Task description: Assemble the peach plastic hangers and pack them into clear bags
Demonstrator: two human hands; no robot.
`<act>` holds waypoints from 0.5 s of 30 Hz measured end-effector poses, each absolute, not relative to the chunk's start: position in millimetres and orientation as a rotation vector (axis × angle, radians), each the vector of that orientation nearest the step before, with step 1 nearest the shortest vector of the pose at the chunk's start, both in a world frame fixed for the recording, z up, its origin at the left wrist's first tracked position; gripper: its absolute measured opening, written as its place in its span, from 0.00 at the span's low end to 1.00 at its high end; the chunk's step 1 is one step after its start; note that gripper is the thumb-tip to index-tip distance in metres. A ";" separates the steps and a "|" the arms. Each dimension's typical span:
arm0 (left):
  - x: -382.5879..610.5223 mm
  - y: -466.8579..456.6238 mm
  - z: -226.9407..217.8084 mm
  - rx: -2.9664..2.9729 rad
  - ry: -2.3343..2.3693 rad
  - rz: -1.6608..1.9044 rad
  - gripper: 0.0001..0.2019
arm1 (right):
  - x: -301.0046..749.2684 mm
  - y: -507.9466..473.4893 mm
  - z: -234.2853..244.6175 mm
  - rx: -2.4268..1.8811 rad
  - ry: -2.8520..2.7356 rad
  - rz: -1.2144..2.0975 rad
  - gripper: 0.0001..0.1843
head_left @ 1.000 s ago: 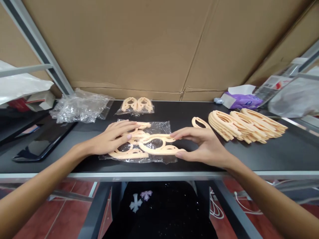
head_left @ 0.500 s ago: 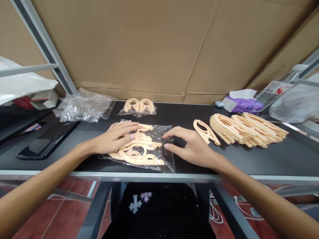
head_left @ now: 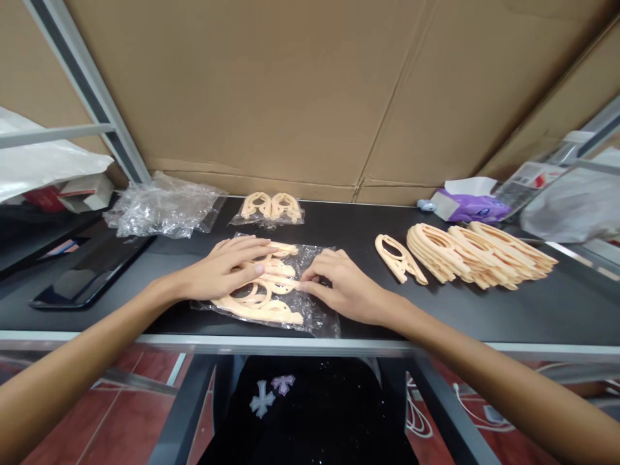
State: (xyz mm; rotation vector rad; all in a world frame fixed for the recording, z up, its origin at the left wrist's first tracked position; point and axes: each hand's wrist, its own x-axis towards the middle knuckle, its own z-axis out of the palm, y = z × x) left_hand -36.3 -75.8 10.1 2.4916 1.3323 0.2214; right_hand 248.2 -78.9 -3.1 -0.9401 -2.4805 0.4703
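A clear plastic bag [head_left: 317,316] lies near the front of the black table [head_left: 533,303], with several peach plastic pieces [head_left: 261,309] inside it. My left hand [head_left: 223,268] lies flat on the bag's left part, fingers stretched out over the pieces. My right hand [head_left: 341,287] rests on the bag's right part, its fingers curled and pressing the plastic against the pieces. A single peach piece [head_left: 400,258] lies loose to the right of my right hand.
A long stack of peach pieces [head_left: 479,252] lies at the right. A small filled bag [head_left: 268,208] and a heap of empty clear bags [head_left: 159,210] sit at the back. A dark tablet [head_left: 87,274] lies left. A purple tissue pack [head_left: 469,203] stands back right. Cardboard walls rise behind.
My right hand pushed the peach pieces leftward into the bag, then moved left onto the bag itself. The left hand stayed flat on the bag.
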 end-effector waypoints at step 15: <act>-39.8 -69.8 14.6 2.619 1.215 0.066 0.37 | 246.0 -76.7 10.6 -0.868 -2.334 0.563 0.06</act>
